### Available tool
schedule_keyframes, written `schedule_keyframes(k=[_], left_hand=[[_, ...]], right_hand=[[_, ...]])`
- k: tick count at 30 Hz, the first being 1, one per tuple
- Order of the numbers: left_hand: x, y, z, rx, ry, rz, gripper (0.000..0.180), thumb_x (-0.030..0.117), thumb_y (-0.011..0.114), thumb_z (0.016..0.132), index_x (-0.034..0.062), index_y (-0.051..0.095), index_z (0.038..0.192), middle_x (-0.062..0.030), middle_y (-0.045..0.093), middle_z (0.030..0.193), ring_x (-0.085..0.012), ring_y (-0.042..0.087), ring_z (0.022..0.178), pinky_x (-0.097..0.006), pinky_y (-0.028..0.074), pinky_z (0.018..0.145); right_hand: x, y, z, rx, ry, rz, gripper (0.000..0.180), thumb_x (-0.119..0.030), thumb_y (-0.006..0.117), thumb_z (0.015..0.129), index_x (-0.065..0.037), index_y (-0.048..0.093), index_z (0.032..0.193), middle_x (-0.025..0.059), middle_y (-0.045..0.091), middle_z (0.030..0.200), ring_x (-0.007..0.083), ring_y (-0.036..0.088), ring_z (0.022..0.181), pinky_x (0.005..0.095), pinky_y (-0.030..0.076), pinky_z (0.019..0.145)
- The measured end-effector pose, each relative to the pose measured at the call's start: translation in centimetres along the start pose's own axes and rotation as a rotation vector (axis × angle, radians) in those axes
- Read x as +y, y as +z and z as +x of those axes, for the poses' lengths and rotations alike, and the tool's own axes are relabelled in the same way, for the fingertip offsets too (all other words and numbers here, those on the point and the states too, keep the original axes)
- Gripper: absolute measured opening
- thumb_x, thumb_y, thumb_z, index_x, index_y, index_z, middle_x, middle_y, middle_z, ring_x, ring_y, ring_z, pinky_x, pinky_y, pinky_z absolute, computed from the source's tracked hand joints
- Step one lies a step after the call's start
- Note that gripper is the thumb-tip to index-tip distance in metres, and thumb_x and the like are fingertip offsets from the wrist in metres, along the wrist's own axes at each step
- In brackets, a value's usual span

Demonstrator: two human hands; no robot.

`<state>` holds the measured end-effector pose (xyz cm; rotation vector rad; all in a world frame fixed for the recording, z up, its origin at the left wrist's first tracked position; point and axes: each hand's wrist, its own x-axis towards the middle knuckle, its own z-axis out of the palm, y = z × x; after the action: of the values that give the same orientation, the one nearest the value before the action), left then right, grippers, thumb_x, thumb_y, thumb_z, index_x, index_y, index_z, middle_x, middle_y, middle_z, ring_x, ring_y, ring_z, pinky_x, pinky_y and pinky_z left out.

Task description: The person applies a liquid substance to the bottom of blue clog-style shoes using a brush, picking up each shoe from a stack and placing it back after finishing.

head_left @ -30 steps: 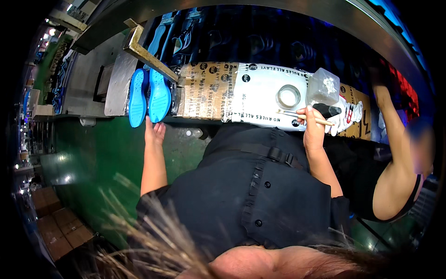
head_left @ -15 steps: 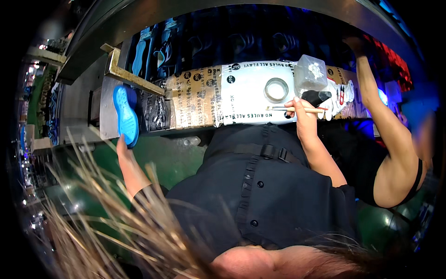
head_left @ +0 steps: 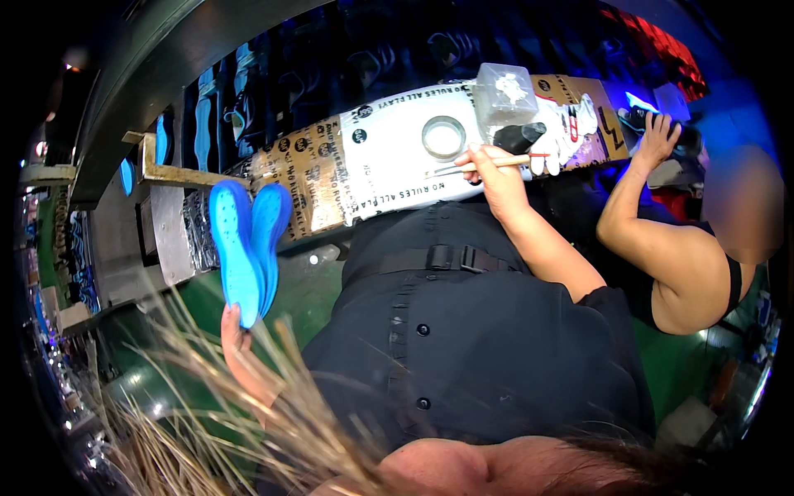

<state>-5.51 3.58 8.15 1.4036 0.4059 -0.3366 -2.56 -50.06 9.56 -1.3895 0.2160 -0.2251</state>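
Two blue shoe insoles [head_left: 231,248] are pinched at one end by my left hand [head_left: 237,331], fanned slightly apart in front of the bench's left end. Their other ends point away from me. My right hand [head_left: 498,180] grips a thin wooden-handled brush [head_left: 514,161] over the white-covered part of the bench. The brush lies nearly level, its tip pointing left. Just beyond that tip stands a round, pale-rimmed dish [head_left: 444,155]; I cannot make out what it contains.
Beyond my right hand are a translucent plastic box [head_left: 500,112] with white stuff, a black object [head_left: 518,136] and white gloves [head_left: 562,136]. A metal bracket [head_left: 186,175] juts over the bench's left. Dark shoe parts [head_left: 364,70] line the far side. A co-worker's hand [head_left: 657,140] works at right.
My left hand has brought the insoles away from the metal bench end, toward me; two now show where one did. The right hand still holds the brush. The co-worker's arm has bent lower.
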Motion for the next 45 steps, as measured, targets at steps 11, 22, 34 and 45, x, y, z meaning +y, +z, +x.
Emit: schedule_keyframes(k=[11, 22, 34, 45], left_hand=[[-2.9, 16.1, 9.1, -0.121, -0.153, -0.081, 0.035, 0.016, 0.054, 0.08, 0.0015, 0.047, 0.111, -0.0088, 0.056, 0.1, -0.0165, 0.056, 0.086, -0.03, 0.046, 0.072], [2.2, 20.8, 7.2, -0.057, 0.025, -0.176, 0.037, 0.02, 0.053, 0.078, 0.0036, 0.045, 0.11, -0.0059, 0.056, 0.092, -0.0147, 0.056, 0.071, -0.024, 0.041, 0.043], [4.0, 31.3, 3.4, -0.183, 0.566, 0.26, 0.035, 0.009, 0.059, 0.077, -0.0027, 0.044, 0.107, -0.0109, 0.054, 0.093, -0.0139, 0.056, 0.072, -0.025, 0.047, 0.061], [3.7, 32.8, 3.5, -0.169, 0.725, 0.388, 0.04, 0.01, 0.062, 0.074, -0.0043, 0.046, 0.107, -0.0132, 0.055, 0.1, -0.018, 0.053, 0.09, -0.03, 0.04, 0.083]], right_hand=[[0.0, -2.0, -1.2, 0.056, -0.034, -0.007, 0.029, -0.023, 0.048, 0.088, 0.0, 0.061, 0.077, 0.0036, 0.059, 0.071, 0.008, 0.049, 0.062, 0.02, 0.039, 0.058], [-0.7, -2.1, -0.7, 0.052, -0.024, -0.004, 0.028, -0.023, 0.048, 0.088, 0.0, 0.061, 0.078, 0.0034, 0.059, 0.071, 0.0072, 0.049, 0.063, 0.0188, 0.039, 0.058], [-6.4, 1.3, -1.0, -0.198, -0.346, -0.263, 0.028, -0.017, 0.048, 0.086, 0.002, 0.061, 0.071, 0.0088, 0.058, 0.07, 0.0136, 0.054, 0.064, 0.0239, 0.043, 0.06], [-4.8, 2.7, -0.9, -0.208, -0.787, -0.508, 0.01, -0.008, 0.058, 0.074, -0.002, 0.061, 0.067, 0.0063, 0.059, 0.064, 0.0197, 0.055, 0.059, 0.0296, 0.041, 0.055]])
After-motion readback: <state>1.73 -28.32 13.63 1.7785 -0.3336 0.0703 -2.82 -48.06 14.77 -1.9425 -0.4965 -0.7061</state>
